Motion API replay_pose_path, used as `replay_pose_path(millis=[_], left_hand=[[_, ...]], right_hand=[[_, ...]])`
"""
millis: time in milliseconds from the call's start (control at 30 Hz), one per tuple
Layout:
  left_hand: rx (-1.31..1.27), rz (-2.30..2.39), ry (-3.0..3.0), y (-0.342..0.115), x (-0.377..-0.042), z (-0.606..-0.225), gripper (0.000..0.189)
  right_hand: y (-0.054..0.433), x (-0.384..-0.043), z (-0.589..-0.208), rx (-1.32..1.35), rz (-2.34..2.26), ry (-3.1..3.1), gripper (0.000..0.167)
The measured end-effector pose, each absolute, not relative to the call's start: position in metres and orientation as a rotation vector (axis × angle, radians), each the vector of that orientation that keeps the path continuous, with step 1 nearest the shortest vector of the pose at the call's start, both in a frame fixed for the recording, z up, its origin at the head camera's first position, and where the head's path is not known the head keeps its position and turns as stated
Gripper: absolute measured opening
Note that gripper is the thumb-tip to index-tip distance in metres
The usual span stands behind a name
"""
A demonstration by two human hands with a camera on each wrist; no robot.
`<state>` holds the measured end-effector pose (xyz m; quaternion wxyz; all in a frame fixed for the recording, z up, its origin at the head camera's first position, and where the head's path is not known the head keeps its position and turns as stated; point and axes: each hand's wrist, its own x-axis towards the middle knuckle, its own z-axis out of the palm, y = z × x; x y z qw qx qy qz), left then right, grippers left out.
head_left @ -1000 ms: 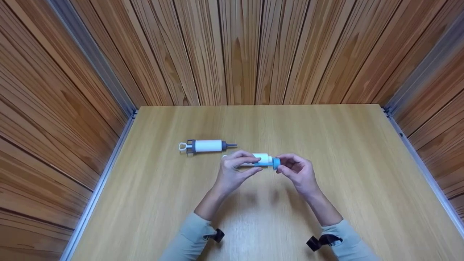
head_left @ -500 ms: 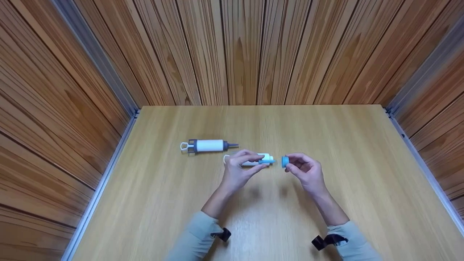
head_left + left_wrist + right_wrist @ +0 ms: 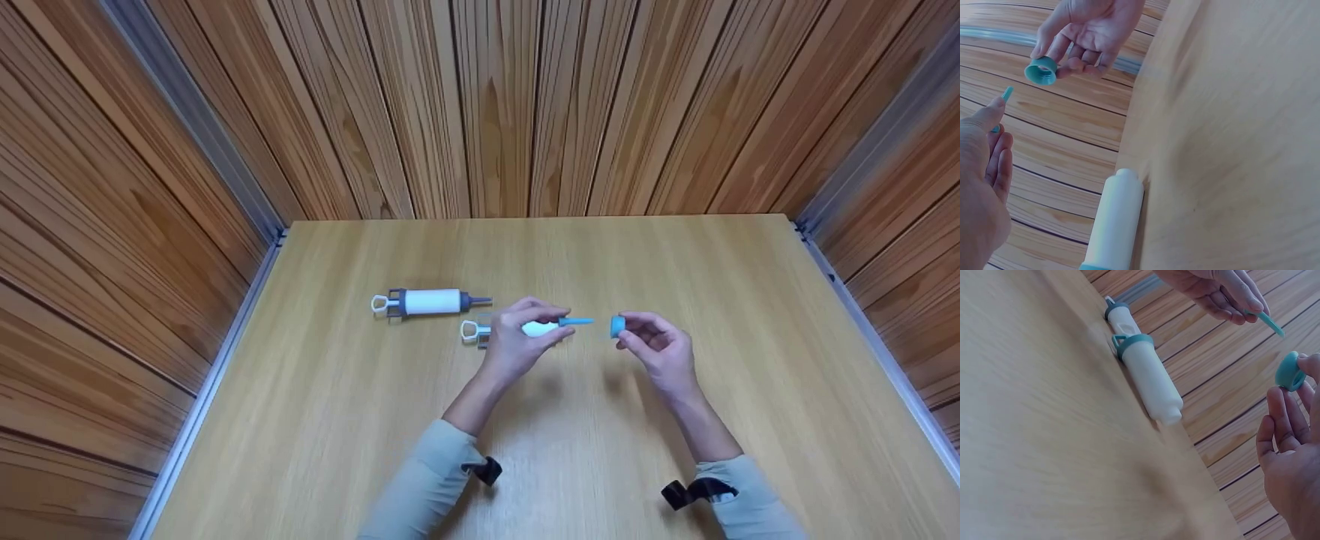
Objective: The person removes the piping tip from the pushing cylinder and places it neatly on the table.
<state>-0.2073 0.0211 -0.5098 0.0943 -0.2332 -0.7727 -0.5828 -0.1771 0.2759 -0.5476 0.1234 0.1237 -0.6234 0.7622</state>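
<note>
My left hand (image 3: 517, 337) pinches a thin teal nozzle (image 3: 577, 321) between thumb and fingers, its narrow end pointing right. Across a short gap, my right hand (image 3: 664, 356) holds a teal screw ring (image 3: 617, 326) by its edge; inner threads show in the left wrist view. Nozzle and ring (image 3: 1287, 372) are apart, both held above the table. Below the left hand lies a white syringe barrel (image 3: 1154, 379) with a teal collar and a pull handle (image 3: 471, 331). Its bare, short white neck faces right. In the head view the left hand hides part of this barrel.
A second syringe (image 3: 433, 301), white with dark grey ends, lies farther back on the wooden table (image 3: 337, 420), its nozzle pointing right. Wood-plank walls (image 3: 495, 112) with metal edge rails stand behind the table and on both sides.
The ring and nozzle, together a second ago, have come apart. Both hands have moved right, the right one farther, widening the gap. The white-barrelled syringe's handle now shows more.
</note>
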Motion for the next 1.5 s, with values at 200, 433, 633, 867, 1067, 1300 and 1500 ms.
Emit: replay_pose_path(millis=[200, 433, 633, 867, 1067, 1300, 1500], left_hand=[[-0.699, -1.748, -2.339, 0.032, -0.209, -0.507, 0.026], [-0.71, -1.791, -2.336, 0.043, -0.212, -0.509, 0.027], [-0.705, -1.776, -2.328, 0.053, -0.218, -0.511, 0.027], [-0.705, -1.776, -2.344, 0.063, -0.22, -0.51, 0.026], [-0.7, -1.787, -2.355, 0.072, -0.223, -0.513, 0.026], [-0.644, -1.859, -2.377, 0.087, -0.227, -0.527, 0.027], [-0.626, -1.861, -2.363, 0.098, -0.229, -0.537, 0.03]], right_hand=[[0.29, -0.178, -0.551, 0.308, 2.21, -1.783, 0.029], [0.307, -0.178, -0.551, 0.266, 2.162, -1.789, 0.028], [0.319, -0.178, -0.551, 0.211, 2.135, -1.784, 0.028], [0.332, -0.175, -0.552, 0.143, 2.133, -1.783, 0.029], [0.34, -0.175, -0.553, 0.089, 2.135, -1.775, 0.027], [0.349, -0.175, -0.555, 0.047, 2.138, -1.758, 0.026], [0.357, -0.175, -0.556, -0.001, 2.127, -1.739, 0.023]])
